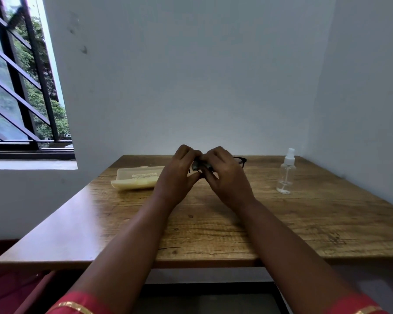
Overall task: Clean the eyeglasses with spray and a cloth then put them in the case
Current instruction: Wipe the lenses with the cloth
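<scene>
A person's left hand (179,171) and right hand (225,173) meet above the far middle of a wooden table (213,223). Their fingers are curled together around a grey cloth (196,165) and black-framed eyeglasses (241,160). Most of the frame is hidden; only its right end pokes out past the right hand. This looks like the wiping step. It would go best with the frame held by its rim while the cloth rubs each lens lightly on both sides, keeping bare fingertips off the glass.

A pale yellow eyeglass case (136,179) lies open just left of the hands. A clear spray bottle (286,175) stands upright, well apart on the right, near the wall. The near half of the table is bare wood, giving room to lower the hands. The walls stand close behind and on the right.
</scene>
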